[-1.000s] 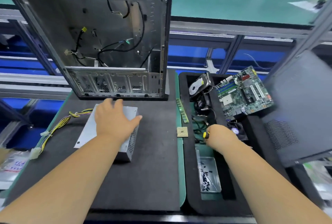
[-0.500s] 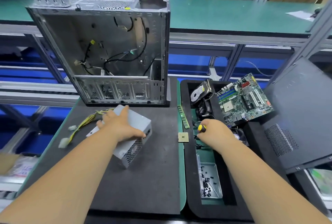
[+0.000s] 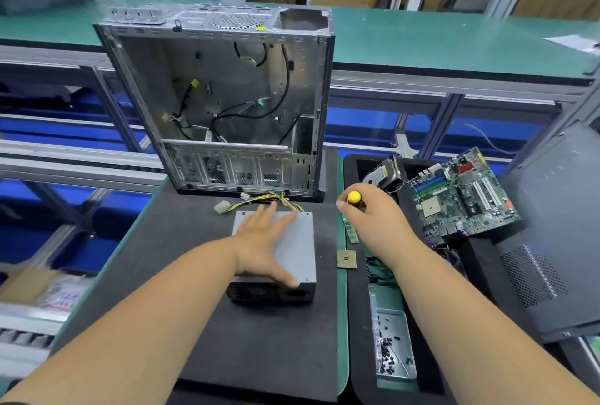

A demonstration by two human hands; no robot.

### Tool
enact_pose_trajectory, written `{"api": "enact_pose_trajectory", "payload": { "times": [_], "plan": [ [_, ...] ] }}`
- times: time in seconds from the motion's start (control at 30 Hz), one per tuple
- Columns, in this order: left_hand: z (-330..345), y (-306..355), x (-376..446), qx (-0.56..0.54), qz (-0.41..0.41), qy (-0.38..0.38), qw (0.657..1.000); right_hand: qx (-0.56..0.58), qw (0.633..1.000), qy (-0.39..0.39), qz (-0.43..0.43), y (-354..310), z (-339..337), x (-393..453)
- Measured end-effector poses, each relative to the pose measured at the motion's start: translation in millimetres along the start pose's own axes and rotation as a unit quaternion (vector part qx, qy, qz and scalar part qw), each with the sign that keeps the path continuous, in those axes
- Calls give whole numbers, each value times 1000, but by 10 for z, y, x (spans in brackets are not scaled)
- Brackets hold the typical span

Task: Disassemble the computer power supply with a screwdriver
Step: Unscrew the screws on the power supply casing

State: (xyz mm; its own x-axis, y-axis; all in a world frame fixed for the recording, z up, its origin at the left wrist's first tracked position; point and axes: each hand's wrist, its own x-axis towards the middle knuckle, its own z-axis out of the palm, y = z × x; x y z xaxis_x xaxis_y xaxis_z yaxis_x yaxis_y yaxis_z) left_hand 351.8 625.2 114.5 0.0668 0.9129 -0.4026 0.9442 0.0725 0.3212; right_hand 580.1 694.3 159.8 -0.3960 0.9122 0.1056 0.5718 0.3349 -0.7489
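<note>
Power supply (image 3: 293, 242), a grey metal box, lies flat on the black mat (image 3: 201, 323), near the mat's middle, with its perforated dark end face turned toward the person. Its wire bundle (image 3: 263, 200) of yellow and black leads runs from the far end to a white connector lying on the mat just in front of the computer case (image 3: 227, 102). The case stands upright at the far edge of the mat, side panel off, interior bare except for loose black cables. Left hand (image 3: 263, 242) rests palm down on the top of the power supply, fingers straight and spread, thumb reaching to the near right corner; nothing is gripped. Right hand (image 3: 373, 213) is curled round a screwdriver (image 3: 354, 198), of which only the yellow handle end shows above the fist; the shaft and tip are hidden. The hand is held above the gap between the mat and the black foam tray (image 3: 357, 323) to the right. A memory module (image 3: 350, 230) and a processor chip (image 3: 346, 259) lie on the green strip beside the mat. The tray holds a motherboard (image 3: 464, 193), a hard drive (image 3: 381, 174) and a metal pan (image 3: 394, 346) containing dark screws.
</note>
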Motion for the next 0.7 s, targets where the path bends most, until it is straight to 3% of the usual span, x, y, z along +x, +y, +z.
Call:
{"api": "enact_pose_trajectory", "payload": {
  "times": [0.07,0.13,0.2,0.47,0.7],
  "plan": [
    [50,-102,-86,-98,-75,93,988,35,999,3,-7,-83,51,38],
    [91,-217,-140,-178,-169,183,952,57,998,0,-19,-190,99,67],
    [120,-338,-156,-261,-211,211,918,65,997,-2,-37,-293,143,85],
    [186,-567,-85,-444,-107,190,869,130,990,33,-44,-556,370,198],
    [145,-772,-20,-489,-45,161,856,223,974,43,-9,-857,789,374]
  ]
}}
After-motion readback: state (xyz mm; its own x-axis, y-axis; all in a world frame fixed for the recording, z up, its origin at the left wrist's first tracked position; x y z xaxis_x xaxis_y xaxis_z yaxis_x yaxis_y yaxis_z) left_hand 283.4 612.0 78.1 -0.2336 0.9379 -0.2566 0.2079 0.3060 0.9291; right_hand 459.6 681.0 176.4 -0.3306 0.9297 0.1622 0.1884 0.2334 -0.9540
